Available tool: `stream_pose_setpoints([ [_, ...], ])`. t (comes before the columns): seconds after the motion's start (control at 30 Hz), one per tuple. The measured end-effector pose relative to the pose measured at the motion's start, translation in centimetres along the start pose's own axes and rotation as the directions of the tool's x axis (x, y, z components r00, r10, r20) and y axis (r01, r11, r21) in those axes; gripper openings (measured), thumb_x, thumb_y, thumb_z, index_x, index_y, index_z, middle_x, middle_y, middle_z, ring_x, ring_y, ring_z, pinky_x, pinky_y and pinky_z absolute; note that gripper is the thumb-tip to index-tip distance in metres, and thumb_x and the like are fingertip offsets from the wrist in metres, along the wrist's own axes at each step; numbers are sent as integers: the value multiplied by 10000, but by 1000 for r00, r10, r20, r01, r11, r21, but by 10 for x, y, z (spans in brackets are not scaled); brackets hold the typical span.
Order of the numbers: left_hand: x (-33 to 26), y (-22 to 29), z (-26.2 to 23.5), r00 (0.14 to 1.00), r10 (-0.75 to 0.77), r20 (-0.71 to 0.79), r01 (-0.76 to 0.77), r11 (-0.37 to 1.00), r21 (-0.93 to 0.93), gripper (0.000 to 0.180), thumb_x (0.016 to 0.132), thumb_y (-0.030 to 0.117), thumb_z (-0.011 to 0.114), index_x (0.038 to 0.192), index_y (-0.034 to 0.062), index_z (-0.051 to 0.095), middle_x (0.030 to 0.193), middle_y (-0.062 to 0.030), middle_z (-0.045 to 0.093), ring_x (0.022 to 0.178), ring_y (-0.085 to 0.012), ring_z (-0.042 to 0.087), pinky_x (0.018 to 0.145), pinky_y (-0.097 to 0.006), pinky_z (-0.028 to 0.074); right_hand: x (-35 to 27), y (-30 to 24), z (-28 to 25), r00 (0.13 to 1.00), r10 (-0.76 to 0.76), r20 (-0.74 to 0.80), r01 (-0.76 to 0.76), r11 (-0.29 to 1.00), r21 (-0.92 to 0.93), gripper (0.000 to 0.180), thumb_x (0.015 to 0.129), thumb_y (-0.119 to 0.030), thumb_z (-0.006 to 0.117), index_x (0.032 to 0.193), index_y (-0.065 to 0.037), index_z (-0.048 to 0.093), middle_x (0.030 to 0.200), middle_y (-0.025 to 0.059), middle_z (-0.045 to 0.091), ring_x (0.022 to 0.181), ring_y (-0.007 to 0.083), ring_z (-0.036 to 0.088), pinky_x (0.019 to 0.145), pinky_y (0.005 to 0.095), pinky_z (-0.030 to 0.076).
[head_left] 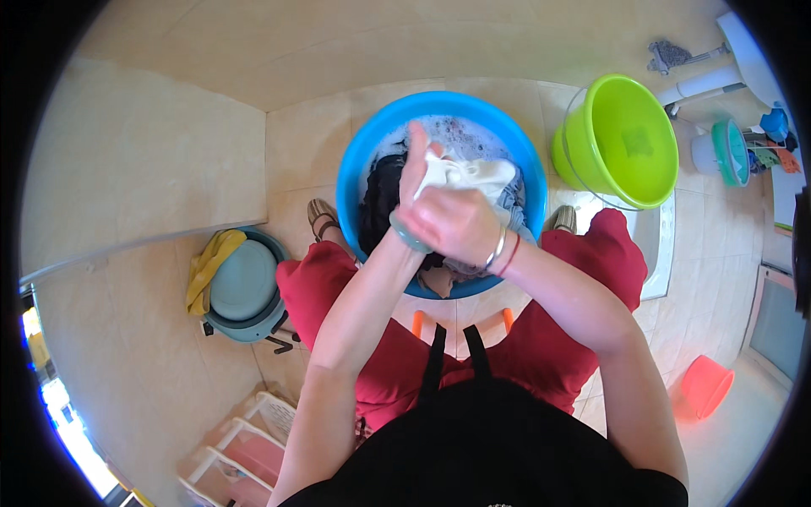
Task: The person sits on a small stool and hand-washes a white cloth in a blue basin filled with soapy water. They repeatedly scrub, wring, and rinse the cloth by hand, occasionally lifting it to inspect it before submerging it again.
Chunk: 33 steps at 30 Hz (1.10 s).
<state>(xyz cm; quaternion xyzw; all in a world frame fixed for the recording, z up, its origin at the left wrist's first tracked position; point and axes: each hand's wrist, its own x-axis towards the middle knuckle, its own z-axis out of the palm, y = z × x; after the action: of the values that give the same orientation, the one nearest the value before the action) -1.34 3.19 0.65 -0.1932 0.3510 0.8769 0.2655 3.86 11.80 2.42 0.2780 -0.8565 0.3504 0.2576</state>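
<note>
Above a round blue basin (348,182) on the tiled floor (308,160), a white cloth (477,175) was held between the person's two hands. The right hand (456,221) had its grip curled closely around the gathered near end of it, crossing in front of the left hand (411,176). That one showed edge-on beside the cloth, one digit stretched out; how firmly its grip had hold, if at all, I could not tell. Dark clothing (382,193) lay at the left inside the basin, with white suds (460,133) toward the far rim. A lime-green bucket (576,139) stood near, to the right.
</note>
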Motion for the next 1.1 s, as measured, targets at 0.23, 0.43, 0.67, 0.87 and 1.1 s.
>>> stream_pose_setpoints([
  [0.23,8,-41,-4,954,85,-288,-82,996,23,217,902,258,519,736,119,523,700,11,523,647,-120,523,590,-273,425,-17,72,19,927,373,29,-361,912,-198,174,869,-214,541,788,-64,574,677,158,604,587,346,606,522,437,496],
  [0.43,21,-32,-16,984,88,-155,-97,994,-47,277,874,227,489,617,131,452,601,7,444,560,-128,476,537,-293,407,-20,31,23,924,381,-17,-381,924,-26,214,874,-215,552,742,-49,525,623,131,572,531,315,593,472,399,485],
  [0.67,6,-13,17,954,6,-299,-46,991,-126,218,893,267,511,734,117,513,705,-20,528,661,-155,546,643,-301,468,-21,78,12,908,417,-39,-417,892,-175,167,896,-187,542,809,-45,527,650,156,587,561,335,601,514,442,477],
  [0.87,2,29,25,968,243,-66,-238,968,83,320,977,353,436,791,101,500,827,-7,563,861,-151,563,808,-328,465,-49,47,2,772,626,112,-632,737,240,144,894,-218,528,921,-80,499,607,166,568,580,354,607,512,473,434],
  [1.1,-7,33,2,952,76,297,-105,991,82,435,1014,394,276,752,96,454,1258,-175,535,1084,-253,546,927,-374,449,-28,83,-18,632,774,45,-732,577,362,327,855,-280,624,1088,-50,604,1015,116,660,845,213,633,771,302,482],
])
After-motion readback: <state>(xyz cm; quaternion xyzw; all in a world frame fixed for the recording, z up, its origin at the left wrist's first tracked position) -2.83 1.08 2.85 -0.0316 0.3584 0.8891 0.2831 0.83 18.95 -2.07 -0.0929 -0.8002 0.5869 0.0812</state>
